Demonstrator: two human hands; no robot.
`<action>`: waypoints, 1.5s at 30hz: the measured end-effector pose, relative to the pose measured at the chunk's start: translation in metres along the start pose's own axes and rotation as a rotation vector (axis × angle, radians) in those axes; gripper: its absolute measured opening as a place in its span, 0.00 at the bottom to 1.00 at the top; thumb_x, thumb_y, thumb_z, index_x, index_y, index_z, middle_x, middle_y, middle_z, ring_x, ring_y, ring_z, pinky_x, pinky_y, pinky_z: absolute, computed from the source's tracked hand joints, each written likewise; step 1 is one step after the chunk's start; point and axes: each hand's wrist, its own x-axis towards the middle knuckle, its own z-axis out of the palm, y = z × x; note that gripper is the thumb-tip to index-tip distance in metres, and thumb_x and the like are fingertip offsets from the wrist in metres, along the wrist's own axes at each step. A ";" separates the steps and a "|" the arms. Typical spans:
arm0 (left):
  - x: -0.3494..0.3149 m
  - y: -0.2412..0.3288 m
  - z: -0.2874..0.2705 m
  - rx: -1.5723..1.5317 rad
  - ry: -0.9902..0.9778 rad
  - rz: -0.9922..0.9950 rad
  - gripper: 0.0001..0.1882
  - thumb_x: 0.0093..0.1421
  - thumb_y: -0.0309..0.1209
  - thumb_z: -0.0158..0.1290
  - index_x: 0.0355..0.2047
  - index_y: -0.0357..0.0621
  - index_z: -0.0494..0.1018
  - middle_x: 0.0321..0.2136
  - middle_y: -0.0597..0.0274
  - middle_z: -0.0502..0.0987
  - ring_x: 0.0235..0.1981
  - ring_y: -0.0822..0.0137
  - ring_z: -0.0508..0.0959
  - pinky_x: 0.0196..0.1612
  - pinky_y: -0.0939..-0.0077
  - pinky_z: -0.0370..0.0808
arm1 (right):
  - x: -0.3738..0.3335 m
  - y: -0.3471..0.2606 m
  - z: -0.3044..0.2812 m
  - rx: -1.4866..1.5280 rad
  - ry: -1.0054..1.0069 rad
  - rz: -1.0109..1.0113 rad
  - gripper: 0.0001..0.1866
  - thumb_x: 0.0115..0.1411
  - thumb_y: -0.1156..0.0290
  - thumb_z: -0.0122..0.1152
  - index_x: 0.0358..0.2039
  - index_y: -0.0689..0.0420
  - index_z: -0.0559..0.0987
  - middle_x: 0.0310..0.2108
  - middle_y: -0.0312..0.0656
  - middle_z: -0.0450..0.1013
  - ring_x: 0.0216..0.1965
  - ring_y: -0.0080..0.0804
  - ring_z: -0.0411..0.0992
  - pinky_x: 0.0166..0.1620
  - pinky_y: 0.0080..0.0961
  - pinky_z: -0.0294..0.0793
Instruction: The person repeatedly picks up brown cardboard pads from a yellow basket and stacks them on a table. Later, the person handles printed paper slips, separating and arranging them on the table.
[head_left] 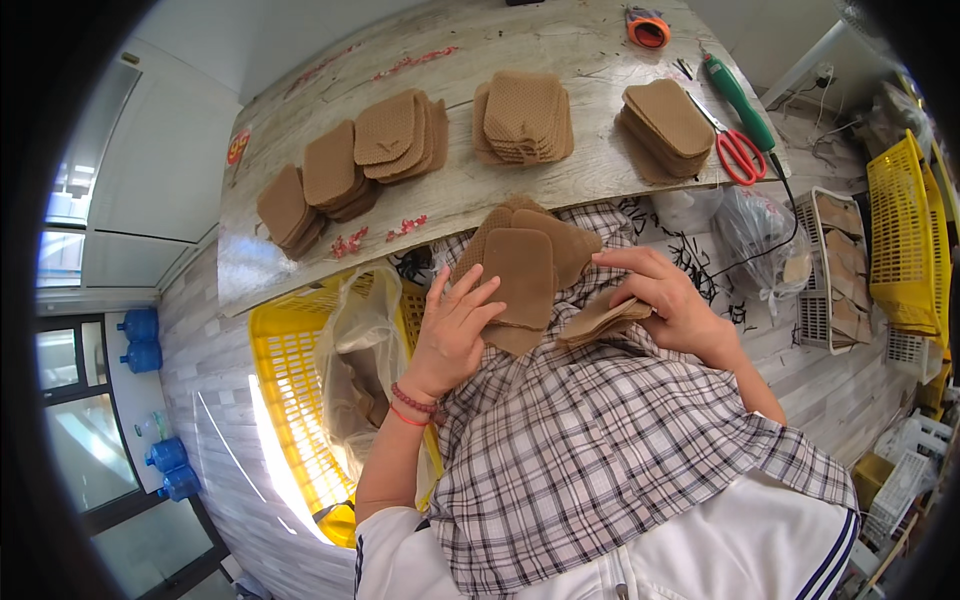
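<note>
A loose pile of brown textured, round-cornered pads [520,275] lies on my lap, over a checked apron [600,420]. My left hand [455,330] rests at the pile's left edge, fingers spread, the tips touching the top pad. A few similar brown pads [603,320] are pinched in my right hand [670,300], just right of the pile; its index finger reaches toward the pile. Several stacks of such pads stand along the table, among them a middle stack [523,115] and a right stack [668,125].
Red-handled scissors [740,157] and a green corded tool [738,100] lie at the right of the wooden table [450,195]. Behind them is an orange roll [648,33]. A yellow basket [285,400] with a clear bag stands left; a white crate [812,270] stands right.
</note>
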 end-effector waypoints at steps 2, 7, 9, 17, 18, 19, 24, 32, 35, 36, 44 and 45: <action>-0.001 0.005 -0.003 0.040 -0.023 -0.039 0.26 0.51 0.18 0.51 0.52 0.45 0.71 0.57 0.58 0.69 0.64 0.58 0.62 0.68 0.49 0.50 | -0.003 0.001 -0.004 -0.067 -0.001 -0.004 0.19 0.37 0.89 0.56 0.32 0.58 0.77 0.57 0.43 0.68 0.56 0.46 0.65 0.57 0.38 0.65; 0.002 -0.004 0.016 0.140 0.048 0.011 0.21 0.52 0.18 0.52 0.47 0.44 0.75 0.53 0.59 0.73 0.61 0.57 0.66 0.66 0.51 0.55 | 0.001 -0.006 0.003 -0.128 -0.031 -0.017 0.20 0.37 0.89 0.55 0.33 0.58 0.77 0.55 0.43 0.68 0.56 0.45 0.65 0.55 0.37 0.67; 0.000 -0.009 0.022 0.089 0.077 0.028 0.19 0.52 0.19 0.52 0.45 0.45 0.76 0.52 0.60 0.74 0.60 0.57 0.67 0.65 0.52 0.58 | 0.003 -0.007 0.004 -0.128 -0.024 -0.022 0.20 0.37 0.89 0.54 0.33 0.58 0.77 0.55 0.43 0.69 0.55 0.45 0.66 0.54 0.37 0.67; -0.028 -0.024 0.016 -0.218 0.091 -0.031 0.18 0.53 0.21 0.56 0.45 0.48 0.78 0.51 0.63 0.76 0.59 0.57 0.69 0.62 0.55 0.62 | -0.004 0.000 0.007 -0.126 0.011 -0.003 0.20 0.37 0.90 0.53 0.33 0.59 0.76 0.52 0.42 0.70 0.52 0.46 0.68 0.51 0.37 0.70; -0.026 -0.023 0.014 -0.191 0.035 -0.014 0.23 0.50 0.24 0.59 0.49 0.49 0.76 0.54 0.61 0.74 0.61 0.57 0.67 0.65 0.53 0.58 | -0.003 0.001 0.008 -0.119 0.019 -0.006 0.20 0.37 0.90 0.53 0.33 0.59 0.76 0.52 0.42 0.71 0.52 0.46 0.68 0.51 0.37 0.70; -0.024 -0.019 0.011 -0.181 0.011 -0.040 0.25 0.50 0.25 0.60 0.50 0.49 0.74 0.54 0.61 0.73 0.61 0.57 0.66 0.66 0.52 0.56 | -0.002 0.002 0.010 -0.113 0.027 -0.009 0.20 0.37 0.90 0.53 0.33 0.59 0.76 0.52 0.42 0.71 0.52 0.46 0.68 0.51 0.36 0.70; -0.009 -0.001 0.002 -0.072 -0.064 -0.032 0.33 0.47 0.27 0.62 0.56 0.47 0.69 0.57 0.58 0.69 0.64 0.55 0.62 0.69 0.49 0.49 | 0.000 0.003 0.008 -0.094 0.031 -0.012 0.19 0.37 0.90 0.53 0.32 0.60 0.76 0.52 0.43 0.71 0.50 0.46 0.69 0.50 0.37 0.71; 0.015 0.001 0.003 -0.747 0.188 -0.402 0.19 0.58 0.21 0.50 0.51 0.38 0.72 0.45 0.60 0.78 0.52 0.65 0.73 0.62 0.64 0.62 | 0.008 -0.007 -0.004 0.040 0.038 -0.026 0.14 0.41 0.86 0.61 0.31 0.59 0.76 0.58 0.46 0.66 0.58 0.48 0.64 0.57 0.40 0.65; 0.035 -0.002 -0.020 -1.293 0.253 -0.572 0.18 0.64 0.20 0.43 0.53 0.32 0.69 0.47 0.61 0.76 0.50 0.74 0.72 0.55 0.78 0.68 | 0.018 -0.018 -0.009 0.117 0.081 -0.014 0.12 0.44 0.82 0.66 0.31 0.58 0.76 0.63 0.47 0.60 0.65 0.51 0.55 0.63 0.43 0.57; 0.042 -0.003 -0.024 -1.361 0.254 -0.562 0.18 0.63 0.20 0.43 0.54 0.32 0.68 0.48 0.60 0.76 0.50 0.74 0.73 0.55 0.78 0.68 | 0.022 -0.019 -0.010 0.145 0.058 -0.023 0.12 0.46 0.81 0.67 0.32 0.58 0.76 0.67 0.47 0.55 0.68 0.52 0.48 0.66 0.45 0.51; 0.067 0.013 -0.026 -1.397 -0.108 -0.477 0.18 0.64 0.22 0.45 0.55 0.32 0.67 0.49 0.63 0.75 0.49 0.76 0.72 0.55 0.79 0.67 | 0.045 -0.011 0.011 0.388 -0.058 0.134 0.10 0.53 0.79 0.63 0.37 0.61 0.75 0.61 0.48 0.62 0.59 0.42 0.64 0.59 0.32 0.64; 0.071 0.017 -0.024 -1.398 -0.109 -0.477 0.17 0.65 0.23 0.46 0.54 0.32 0.67 0.48 0.64 0.75 0.49 0.76 0.72 0.54 0.80 0.67 | 0.041 -0.010 0.012 0.446 -0.022 0.216 0.11 0.54 0.79 0.63 0.38 0.62 0.75 0.58 0.46 0.65 0.56 0.38 0.67 0.57 0.30 0.65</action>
